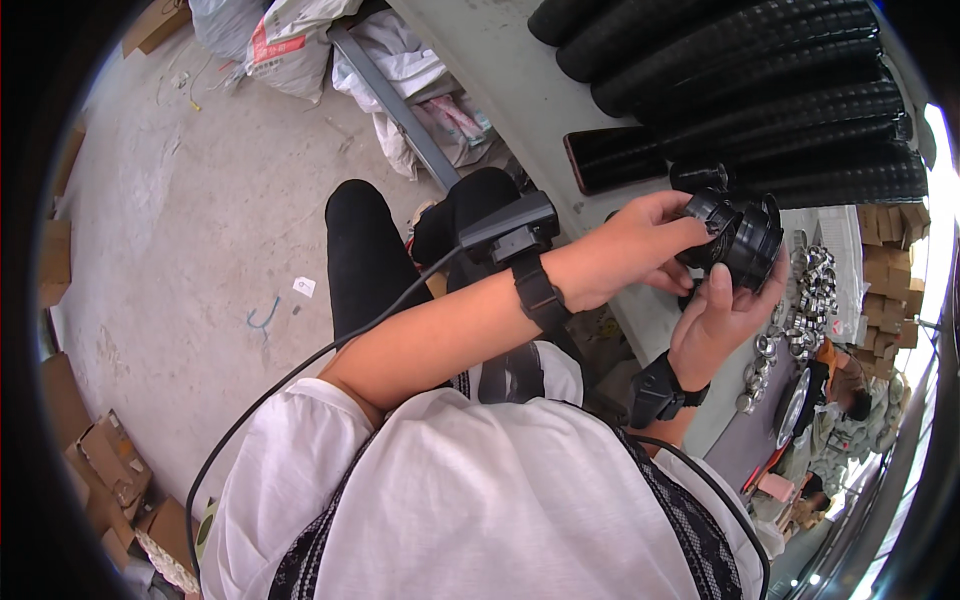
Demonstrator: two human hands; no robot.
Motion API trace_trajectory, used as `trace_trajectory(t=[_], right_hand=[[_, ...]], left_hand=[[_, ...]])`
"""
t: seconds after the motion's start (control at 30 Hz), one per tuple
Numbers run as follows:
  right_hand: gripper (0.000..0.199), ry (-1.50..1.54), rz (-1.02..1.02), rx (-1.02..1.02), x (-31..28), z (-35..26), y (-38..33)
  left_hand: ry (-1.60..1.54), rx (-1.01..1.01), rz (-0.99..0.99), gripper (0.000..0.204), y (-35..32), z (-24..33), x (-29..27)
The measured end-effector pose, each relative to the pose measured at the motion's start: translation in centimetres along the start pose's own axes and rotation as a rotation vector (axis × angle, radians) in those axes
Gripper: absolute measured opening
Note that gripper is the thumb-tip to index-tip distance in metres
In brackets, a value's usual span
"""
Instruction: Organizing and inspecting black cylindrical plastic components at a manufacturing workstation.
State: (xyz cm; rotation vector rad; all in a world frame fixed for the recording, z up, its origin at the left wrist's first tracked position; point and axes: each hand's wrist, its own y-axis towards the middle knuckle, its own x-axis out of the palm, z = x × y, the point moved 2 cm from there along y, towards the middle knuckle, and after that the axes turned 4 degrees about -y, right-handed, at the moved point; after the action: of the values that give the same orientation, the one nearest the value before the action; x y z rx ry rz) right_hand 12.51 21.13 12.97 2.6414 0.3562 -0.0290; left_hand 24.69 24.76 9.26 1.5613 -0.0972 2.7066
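Note:
Both my hands hold a black, shiny, round plastic part with ridged rims, at the right above the grey table. My left hand reaches across from the left, its fingers closed on the part's smaller, near-left end. From below, my right hand wraps its fingers and thumb round the wider end. I cannot tell whether this is one piece or two fitted together. A short black cylinder lies just beyond my left fingers, beside a dark phone lying on the table.
Long rows of stacked black round parts fill the table's far side. Several shiny metal rings lie to the right, near stacked cardboard boxes. A cable runs from my left wrist device. White sacks stand on the floor.

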Motion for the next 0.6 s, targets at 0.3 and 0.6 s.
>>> trace_trajectory(t=[0.3,0.6], right_hand=[[0.070,-0.017,-0.019,-0.032,-0.2,0.3,-0.2],[0.062,0.057,-0.050,-0.078,-0.5,0.3,0.1]], left_hand=[[-0.051,0.046,-0.070,0.043,-0.4,0.4,0.3],[0.115,0.221,0.110,0.055,-0.6,0.2,-0.5]])
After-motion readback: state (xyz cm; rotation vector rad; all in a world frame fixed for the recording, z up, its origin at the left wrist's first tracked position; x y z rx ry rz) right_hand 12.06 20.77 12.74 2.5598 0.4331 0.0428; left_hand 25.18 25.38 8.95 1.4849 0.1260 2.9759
